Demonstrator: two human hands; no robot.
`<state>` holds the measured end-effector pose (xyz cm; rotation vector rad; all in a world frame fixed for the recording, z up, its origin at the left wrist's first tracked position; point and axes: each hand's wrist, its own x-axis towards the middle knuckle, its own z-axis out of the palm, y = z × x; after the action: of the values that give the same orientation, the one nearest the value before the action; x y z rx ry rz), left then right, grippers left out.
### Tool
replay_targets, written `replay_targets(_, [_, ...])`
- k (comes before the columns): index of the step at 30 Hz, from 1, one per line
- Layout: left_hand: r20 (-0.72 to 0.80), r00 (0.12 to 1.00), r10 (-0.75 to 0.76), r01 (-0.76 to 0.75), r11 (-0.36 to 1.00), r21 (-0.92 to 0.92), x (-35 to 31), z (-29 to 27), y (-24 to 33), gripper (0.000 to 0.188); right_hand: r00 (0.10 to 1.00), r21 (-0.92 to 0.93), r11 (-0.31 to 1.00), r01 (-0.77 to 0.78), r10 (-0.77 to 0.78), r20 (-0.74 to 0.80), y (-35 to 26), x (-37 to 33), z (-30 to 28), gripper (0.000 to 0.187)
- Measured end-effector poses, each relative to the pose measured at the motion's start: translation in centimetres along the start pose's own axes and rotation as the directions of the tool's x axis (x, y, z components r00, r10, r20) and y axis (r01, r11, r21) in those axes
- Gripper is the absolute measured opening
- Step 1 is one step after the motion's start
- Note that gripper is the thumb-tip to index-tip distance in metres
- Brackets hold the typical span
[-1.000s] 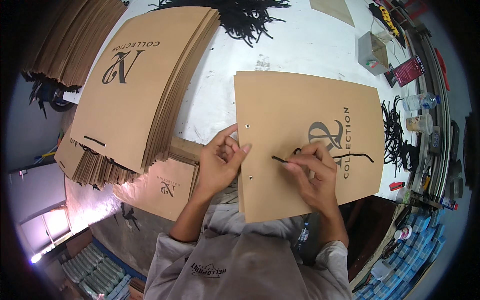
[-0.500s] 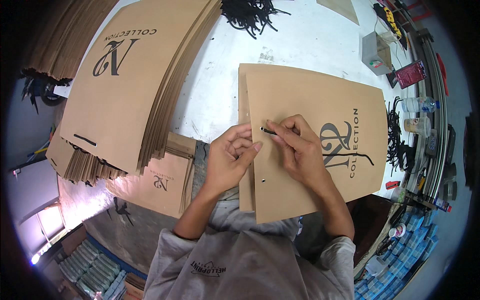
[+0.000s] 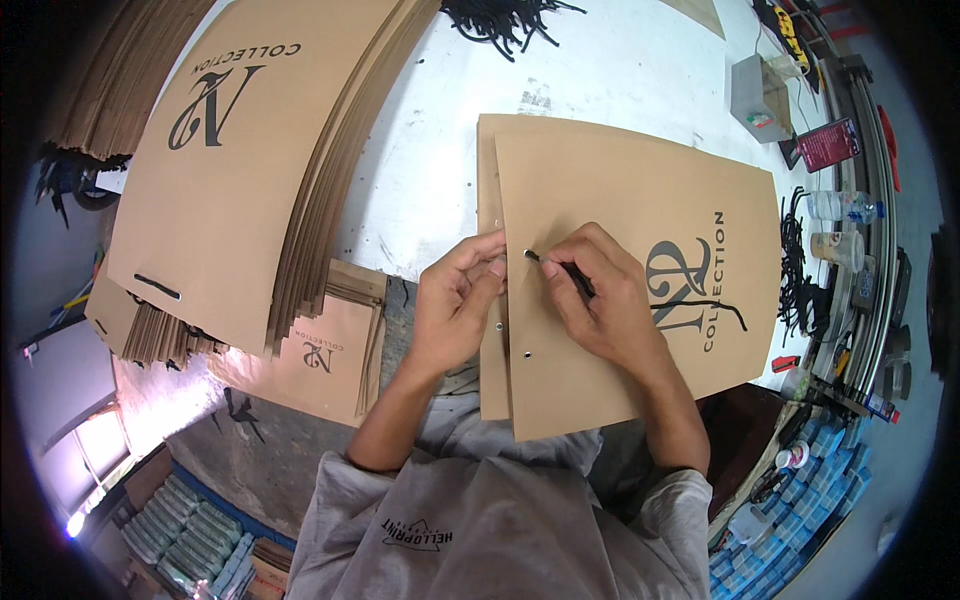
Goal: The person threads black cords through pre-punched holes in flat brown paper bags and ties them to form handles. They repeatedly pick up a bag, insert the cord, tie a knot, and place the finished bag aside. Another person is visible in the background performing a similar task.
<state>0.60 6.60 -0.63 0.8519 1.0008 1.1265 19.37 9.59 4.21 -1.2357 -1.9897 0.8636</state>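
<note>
A brown paper bag (image 3: 610, 170) with dark print lies flat in front of me, its top edge facing left and the front panel lifted off the back one. My right hand (image 3: 605, 295) pinches a black cord (image 3: 712, 303) over the front panel. The cord's tip is at the farther of two eyelets there, and its tail trails right across the print. At the panel's left edge, my left hand (image 3: 450, 305) has its fingers curled, the tips partly tucked behind the panel. Whatever they pinch is hidden.
Tall stacks of similar bags (image 3: 230, 200) stand at the left, the top one with a cord handle (image 3: 158, 287). Bundles of black cords lie at the far edge (image 3: 505, 25) and right (image 3: 793, 265). A bottle (image 3: 845, 207), plastic cup (image 3: 838, 247) and phone (image 3: 828, 145) line the right side.
The cord's end has moved closer into the far eyelet under my right fingers. My left thumb has drawn back off the front panel toward its own fingers.
</note>
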Motion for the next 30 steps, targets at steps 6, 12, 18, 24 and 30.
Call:
replay_targets(6, [0.056, 0.998, 0.036, -0.034, 0.999, -0.026, 0.5, -0.3, -0.6, 0.030, 0.999, -0.010, 0.999, -0.038, 0.038, 0.037, -0.3, 0.5, 0.4, 0.007])
replay_targets(12, [-0.079, 0.985, 0.151, -0.112, 0.924, 0.366, 0.2, -0.6, 0.3, 0.020, 0.955, 0.214, 0.938, -0.274, 0.291, -0.053, 1.3, -0.5, 1.5, 0.014])
replay_targets(18, [0.037, 0.985, 0.167, -0.171, 0.975, 0.143, -2.4, -2.1, 2.7, 0.019, 0.995, 0.218, 0.972, -0.091, 0.097, -0.017, -0.9, -1.1, 2.6, 0.027])
replay_targets(24, [0.111, 0.994, -0.005, -0.004, 0.996, 0.084, -0.7, -1.4, 2.4, 0.053, 0.991, 0.162, 0.985, -0.053, 0.073, -0.115, -0.5, -2.7, 3.3, 0.020])
replay_targets(30, [0.103, 0.984, -0.148, 0.138, 0.986, 0.094, -0.6, -0.1, 2.2, 0.051, 0.975, 0.005, 0.987, 0.163, -0.160, -0.151, -1.9, -2.7, 3.1, 0.022])
